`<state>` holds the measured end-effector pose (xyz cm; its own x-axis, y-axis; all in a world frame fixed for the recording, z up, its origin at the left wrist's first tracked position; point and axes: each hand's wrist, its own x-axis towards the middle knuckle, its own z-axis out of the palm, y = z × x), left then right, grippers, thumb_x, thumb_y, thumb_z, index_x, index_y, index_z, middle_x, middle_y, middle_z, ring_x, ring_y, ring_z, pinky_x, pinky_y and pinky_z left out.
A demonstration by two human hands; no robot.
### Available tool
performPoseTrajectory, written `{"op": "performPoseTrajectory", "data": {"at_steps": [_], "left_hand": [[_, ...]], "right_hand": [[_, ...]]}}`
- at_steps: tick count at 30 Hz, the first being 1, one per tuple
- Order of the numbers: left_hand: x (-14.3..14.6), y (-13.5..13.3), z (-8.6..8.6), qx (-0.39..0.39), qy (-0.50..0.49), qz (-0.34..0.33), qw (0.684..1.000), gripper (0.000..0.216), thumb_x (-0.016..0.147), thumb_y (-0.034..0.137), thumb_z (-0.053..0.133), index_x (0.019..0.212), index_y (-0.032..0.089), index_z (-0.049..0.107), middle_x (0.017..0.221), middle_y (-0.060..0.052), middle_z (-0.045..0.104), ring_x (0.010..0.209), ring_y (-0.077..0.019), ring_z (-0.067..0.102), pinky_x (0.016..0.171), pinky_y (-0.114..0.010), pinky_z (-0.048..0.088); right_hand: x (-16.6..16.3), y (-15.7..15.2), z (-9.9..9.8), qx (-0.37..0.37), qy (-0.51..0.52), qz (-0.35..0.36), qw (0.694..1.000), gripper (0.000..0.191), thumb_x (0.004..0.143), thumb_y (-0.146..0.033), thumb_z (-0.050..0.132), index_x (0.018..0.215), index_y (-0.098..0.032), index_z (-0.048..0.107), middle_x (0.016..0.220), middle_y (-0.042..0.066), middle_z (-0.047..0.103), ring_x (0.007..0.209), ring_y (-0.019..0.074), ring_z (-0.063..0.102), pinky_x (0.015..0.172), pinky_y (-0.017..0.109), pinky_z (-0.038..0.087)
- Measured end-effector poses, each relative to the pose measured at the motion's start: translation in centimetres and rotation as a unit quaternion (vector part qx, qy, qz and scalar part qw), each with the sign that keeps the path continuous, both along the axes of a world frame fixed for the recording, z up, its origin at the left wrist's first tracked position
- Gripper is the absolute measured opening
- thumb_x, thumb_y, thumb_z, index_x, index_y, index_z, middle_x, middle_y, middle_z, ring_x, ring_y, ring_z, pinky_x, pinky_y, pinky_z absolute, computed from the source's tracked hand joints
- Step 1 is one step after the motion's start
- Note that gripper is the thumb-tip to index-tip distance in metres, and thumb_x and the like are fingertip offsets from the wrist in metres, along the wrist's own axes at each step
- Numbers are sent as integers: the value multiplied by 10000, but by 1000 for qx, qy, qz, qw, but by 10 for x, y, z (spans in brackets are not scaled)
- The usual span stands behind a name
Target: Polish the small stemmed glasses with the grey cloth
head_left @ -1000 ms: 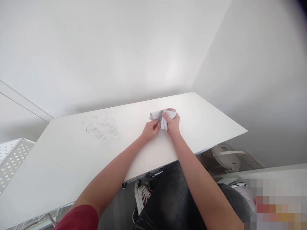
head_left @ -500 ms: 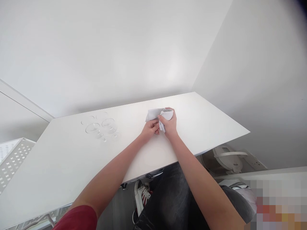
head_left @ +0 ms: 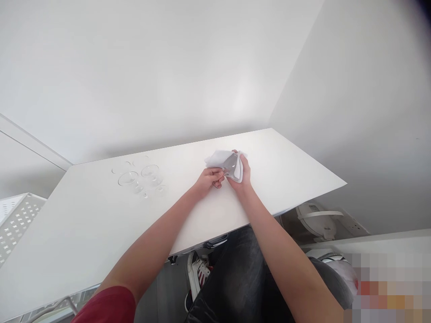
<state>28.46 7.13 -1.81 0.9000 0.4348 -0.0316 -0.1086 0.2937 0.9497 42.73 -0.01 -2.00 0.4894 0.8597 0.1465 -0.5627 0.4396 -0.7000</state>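
Over the white table (head_left: 188, 224), my left hand (head_left: 209, 179) is closed, fingers pinching the stem end of a clear stemmed glass (head_left: 230, 164). The glass lies tilted, its bowl toward my right hand. A white cloth (head_left: 218, 158) lies behind the bowl and wraps round its right side. My right hand (head_left: 245, 174) grips the cloth against the bowl, thumb on the right and other fingertips showing at the far side. Part of the stem and the foot are hidden by my left fingers.
Several clear stemmed glasses (head_left: 128, 179) stand close together on the table's left part, faint against the white. A wall (head_left: 168, 80) borders the far edge. A white perforated rack (head_left: 20, 224) is at the left, and a white appliance (head_left: 318, 222) sits low at the right.
My right hand has opened the cloth outward from the glass, so more of the clear bowl shows. My left hand stays at the stem with a small shift.
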Motion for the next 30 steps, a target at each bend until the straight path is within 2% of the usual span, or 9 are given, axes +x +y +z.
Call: {"op": "performPoseTrajectory", "data": {"at_steps": [3, 5, 8, 10, 14, 17, 21, 25, 30], "left_hand": [[-1, 0, 0, -31, -7, -4, 999, 342, 811, 441, 815, 907, 132, 704, 684, 18, 476, 548, -63, 374, 571, -272, 407], [1, -2, -3, -4, -6, 20, 1000, 344, 814, 457, 806, 881, 141, 688, 684, 15, 495, 547, -70, 403, 573, -277, 433], [4, -4, -7, 89, 3, 86, 992, 302, 859, 453, 736, 870, 158, 671, 668, 16, 524, 549, -86, 450, 582, -277, 452], [5, -6, -9, 163, 10, 116, 980, 215, 889, 387, 670, 880, 172, 664, 644, 24, 529, 557, -99, 477, 591, -274, 448], [5, -9, -10, 285, 23, 120, 951, 134, 865, 232, 565, 736, 194, 556, 625, 27, 495, 568, -113, 464, 581, -275, 389], [4, -8, -13, 354, 28, 144, 924, 199, 833, 187, 542, 646, 199, 474, 601, 25, 438, 566, -112, 363, 558, -280, 292], [5, -6, -16, 386, 32, 143, 911, 145, 866, 240, 564, 757, 193, 647, 587, 33, 443, 565, -114, 337, 578, -285, 297], [5, -3, -14, 286, 40, 116, 950, 258, 892, 387, 636, 994, 174, 740, 617, 29, 531, 535, -110, 431, 571, -283, 379], [2, 1, -11, 129, 22, 93, 987, 395, 819, 534, 764, 922, 155, 723, 712, -29, 652, 583, -116, 562, 546, -260, 430]], "right_hand": [[-5, -2, 1, -27, -38, 30, 998, 545, 766, -498, 808, 1203, -295, 554, 981, 12, 649, 820, 195, 640, 632, 304, 529], [-8, -1, 1, -46, -70, 14, 996, 612, 736, -444, 839, 1242, -299, 526, 997, 9, 639, 822, 188, 635, 639, 302, 533], [-13, 2, -1, -101, -147, -97, 979, 674, 681, -379, 868, 1249, -302, 514, 1031, 5, 613, 830, 177, 617, 658, 305, 546], [-18, 2, 0, -133, -218, -195, 947, 677, 672, -353, 859, 1252, -299, 514, 1088, 18, 609, 884, 189, 619, 736, 338, 567], [-29, -1, 5, -138, -342, -333, 868, 478, 734, -306, 772, 1173, -282, 584, 1252, 78, 587, 1145, 263, 586, 1011, 460, 519], [-29, 1, 5, -135, -364, -363, 847, 245, 764, -294, 721, 999, -273, 657, 1305, 105, 580, 1277, 302, 528, 1076, 493, 474], [-16, 6, 0, -140, -240, -312, 909, 239, 791, -394, 743, 957, -244, 660, 1094, 67, 675, 1023, 241, 633, 885, 398, 552], [0, 4, -4, -75, -76, -146, 984, 390, 784, -494, 791, 1035, -253, 615, 979, 10, 665, 841, 178, 644, 711, 312, 545], [-3, -2, -3, -34, -48, 17, 998, 613, 783, -599, 765, 1271, -301, 543, 988, -2, 687, 692, 171, 636, 573, 311, 522]]}}
